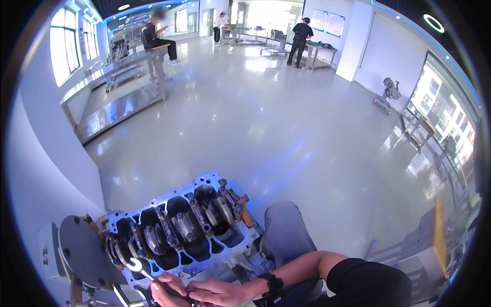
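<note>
An open-end wrench [145,273] sticks out of my left hand [166,290], its bright forked jaw over the near left edge of an engine block [197,265]. The left fingers are closed round its shaft. Pressed up against them, my right hand [217,292] has its fingers bent and together; whatever it grips is hidden at the lower edge. The block lies with its open side up, showing the crankshaft [153,240] and a row of bolted bearing caps [182,227]. Both hands are just in front of the block's near side.
A round stand plate [84,250] holds the block's left end. My bent knee [286,230] is right of the block. A grey and yellow metal frame [429,245] stands at right. Steel benches [123,107] and several people, one seated person [158,36], are farther off.
</note>
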The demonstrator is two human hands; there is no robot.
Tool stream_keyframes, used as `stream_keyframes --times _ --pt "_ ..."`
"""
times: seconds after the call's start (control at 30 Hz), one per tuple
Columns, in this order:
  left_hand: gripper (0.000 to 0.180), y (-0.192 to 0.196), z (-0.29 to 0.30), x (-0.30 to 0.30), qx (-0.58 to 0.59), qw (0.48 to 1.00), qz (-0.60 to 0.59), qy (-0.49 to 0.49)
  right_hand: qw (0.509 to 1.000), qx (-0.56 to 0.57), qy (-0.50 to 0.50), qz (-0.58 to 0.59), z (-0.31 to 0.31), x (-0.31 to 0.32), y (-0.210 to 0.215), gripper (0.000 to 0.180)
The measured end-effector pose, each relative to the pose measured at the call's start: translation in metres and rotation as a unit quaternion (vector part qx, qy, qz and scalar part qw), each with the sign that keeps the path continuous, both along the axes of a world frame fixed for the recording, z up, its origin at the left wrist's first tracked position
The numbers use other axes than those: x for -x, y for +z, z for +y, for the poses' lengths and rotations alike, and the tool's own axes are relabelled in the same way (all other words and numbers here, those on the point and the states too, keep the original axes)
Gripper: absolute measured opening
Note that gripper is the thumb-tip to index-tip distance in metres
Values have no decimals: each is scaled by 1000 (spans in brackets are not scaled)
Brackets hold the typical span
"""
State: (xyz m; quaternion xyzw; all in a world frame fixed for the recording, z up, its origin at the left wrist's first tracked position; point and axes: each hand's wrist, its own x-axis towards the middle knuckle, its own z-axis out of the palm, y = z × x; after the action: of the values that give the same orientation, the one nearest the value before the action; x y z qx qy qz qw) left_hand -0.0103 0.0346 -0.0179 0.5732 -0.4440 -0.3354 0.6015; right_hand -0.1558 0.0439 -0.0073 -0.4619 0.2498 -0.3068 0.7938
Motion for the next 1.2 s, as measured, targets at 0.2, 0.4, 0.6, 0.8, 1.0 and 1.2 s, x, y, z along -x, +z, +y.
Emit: stream_keyframes --times 0.2,0.4,0.6,0.8,1.0,1.2 --pt "39 -18 -6 -18 53 975 182 -116 994 -16 62 -88 -8 -23 -47 25" --pt "34 -21 -9 -27 83 936 263 -217 976 -142 102 -132 -8 -10 -43 19" --pt "45 -8 -20 -26 41 977 200 -54 992 118 46 -3 -7 -14 -39 21" --pt "46 -2 -39 -16 -113 960 228 -114 993 89 84 2 -12 -3 -26 29" --pt "49 -4 -28 -38 -137 952 221 -161 987 56 152 0 -3 -22 -30 39" --pt "48 -4 -36 -34 -114 951 253 -134 994 21 110 1 -3 -24 -27 39"
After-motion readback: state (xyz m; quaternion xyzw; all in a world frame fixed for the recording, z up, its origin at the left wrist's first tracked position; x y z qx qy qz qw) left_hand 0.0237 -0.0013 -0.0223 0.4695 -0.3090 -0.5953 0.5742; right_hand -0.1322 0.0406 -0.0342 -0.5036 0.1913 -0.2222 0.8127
